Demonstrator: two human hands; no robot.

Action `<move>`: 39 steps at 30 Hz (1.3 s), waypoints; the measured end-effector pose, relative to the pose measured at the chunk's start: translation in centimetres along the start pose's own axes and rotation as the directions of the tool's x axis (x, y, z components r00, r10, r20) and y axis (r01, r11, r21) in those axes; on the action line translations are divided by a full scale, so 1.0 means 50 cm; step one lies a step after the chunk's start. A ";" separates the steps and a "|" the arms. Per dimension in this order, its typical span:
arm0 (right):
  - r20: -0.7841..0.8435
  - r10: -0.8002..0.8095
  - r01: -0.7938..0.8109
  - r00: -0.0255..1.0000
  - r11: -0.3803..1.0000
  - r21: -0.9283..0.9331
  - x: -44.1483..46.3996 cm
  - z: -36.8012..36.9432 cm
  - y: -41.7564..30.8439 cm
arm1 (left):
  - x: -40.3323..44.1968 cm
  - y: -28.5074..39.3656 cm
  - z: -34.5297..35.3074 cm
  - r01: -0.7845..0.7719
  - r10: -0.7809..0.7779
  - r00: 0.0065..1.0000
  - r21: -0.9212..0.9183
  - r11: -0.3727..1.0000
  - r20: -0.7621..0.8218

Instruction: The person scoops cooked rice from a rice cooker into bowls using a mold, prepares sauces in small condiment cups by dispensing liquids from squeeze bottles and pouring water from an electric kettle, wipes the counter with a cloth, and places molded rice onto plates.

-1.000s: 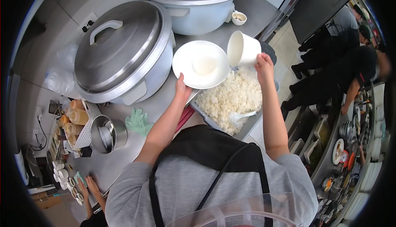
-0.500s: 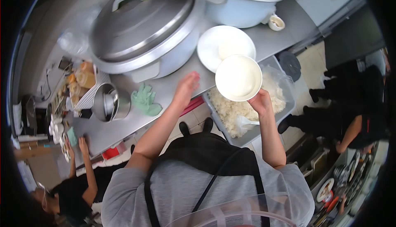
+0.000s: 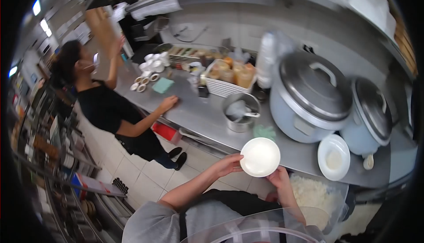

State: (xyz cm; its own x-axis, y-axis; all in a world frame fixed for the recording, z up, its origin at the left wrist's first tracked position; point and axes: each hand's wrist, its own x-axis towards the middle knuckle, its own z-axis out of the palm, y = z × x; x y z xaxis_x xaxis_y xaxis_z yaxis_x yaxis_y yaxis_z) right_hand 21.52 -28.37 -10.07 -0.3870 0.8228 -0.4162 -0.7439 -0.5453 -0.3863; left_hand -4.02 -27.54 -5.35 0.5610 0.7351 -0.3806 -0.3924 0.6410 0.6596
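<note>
A white bowl [image 3: 260, 157] is held in front of me at the steel counter's edge, and only its white inside shows. My left hand [image 3: 229, 164] grips its left rim, fingers closed on the edge. At the lower right of the bowl, my right hand [image 3: 278, 179] supports it from beneath, with part of the fingers hidden. Below and right of my right hand lies cooked rice [image 3: 311, 194] in a plastic-lined tub. A white plate [image 3: 324, 165] with a whitish round patch in its middle stands on the counter to the right.
Two large lidded rice cookers [image 3: 291, 110] stand along the counter [image 3: 198, 119]. A green glove [image 3: 264, 132] lies near a metal pot [image 3: 240, 126] with utensils. A white basket [image 3: 221, 86] holds sauce containers. At the left, a co-worker [image 3: 110, 106] rests one hand on the counter.
My view has swung left toward the co-worker. The bowl has moved left with my right hand, away from the plate and rice tub. My left hand, formerly empty, now grips the bowl.
</note>
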 end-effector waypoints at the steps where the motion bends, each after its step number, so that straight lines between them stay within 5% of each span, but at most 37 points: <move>1: 0.021 0.013 -0.013 1.000 1.000 -0.023 0.019 0.041 0.030 | -0.044 0.011 -0.029 -0.011 0.010 0.998 -0.024 1.000 -0.067; 7: 0.031 0.073 -0.058 0.997 0.937 -0.345 0.117 0.216 0.199 | -0.294 0.088 -0.173 -0.341 0.310 0.873 -0.015 0.940 -0.376; 14: 0.066 0.037 0.009 0.997 0.812 -0.584 0.130 0.307 0.278 | -0.367 0.222 -0.237 -0.521 0.489 0.781 0.026 0.853 -0.389; 18: -0.002 -0.229 0.170 0.974 0.730 -0.662 0.172 0.290 0.179 | -0.337 0.342 -0.229 -0.634 0.689 0.645 0.272 0.724 -0.331; 21: -0.008 -0.464 0.268 0.886 0.526 -0.808 0.235 0.227 0.088 | -0.302 0.444 -0.221 -0.725 0.874 0.460 0.501 0.472 -0.157; 22: 0.098 -0.632 0.274 0.768 0.187 -0.943 0.255 0.195 0.062 | -0.294 0.480 -0.215 -0.727 0.895 0.426 0.538 0.426 -0.134; 23: 0.263 -0.731 0.208 0.629 -0.168 -0.964 0.274 0.179 0.044 | -0.290 0.518 -0.203 -0.712 0.916 0.387 0.596 0.371 -0.107; 24: 0.266 -0.730 0.212 0.630 -0.169 -0.963 0.280 0.172 0.035 | -0.287 0.553 -0.190 -0.691 0.934 0.350 0.651 0.314 -0.078; 26: 0.367 -0.720 -0.121 0.589 -0.527 -0.841 0.287 0.156 0.023 | -0.281 0.632 -0.175 -0.599 0.978 0.206 0.790 0.130 -0.005; 31: 0.393 -0.709 -0.138 0.586 -0.565 -0.814 0.363 0.047 0.051 | -0.295 0.843 -0.152 -0.218 0.948 -0.196 0.931 -0.293 0.252; 33: 0.542 -0.705 -0.152 0.458 -0.662 -0.734 0.381 0.029 0.062 | -0.305 0.931 -0.159 0.018 0.865 -0.322 0.917 -0.400 0.384; 39: 0.487 -0.733 -0.124 0.474 -0.604 -0.787 0.380 0.034 0.058 | -0.331 1.196 -0.128 0.456 0.527 -0.428 0.679 -0.575 0.734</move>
State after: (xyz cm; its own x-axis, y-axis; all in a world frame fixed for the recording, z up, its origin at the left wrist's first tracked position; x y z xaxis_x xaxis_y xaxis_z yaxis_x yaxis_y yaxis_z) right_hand 11.06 -14.06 -17.71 0.0965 0.8681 0.4870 0.9262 0.1009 -0.3633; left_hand -41.45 0.07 36.24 0.0880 -0.1387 0.9864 0.9765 -0.1834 -0.1129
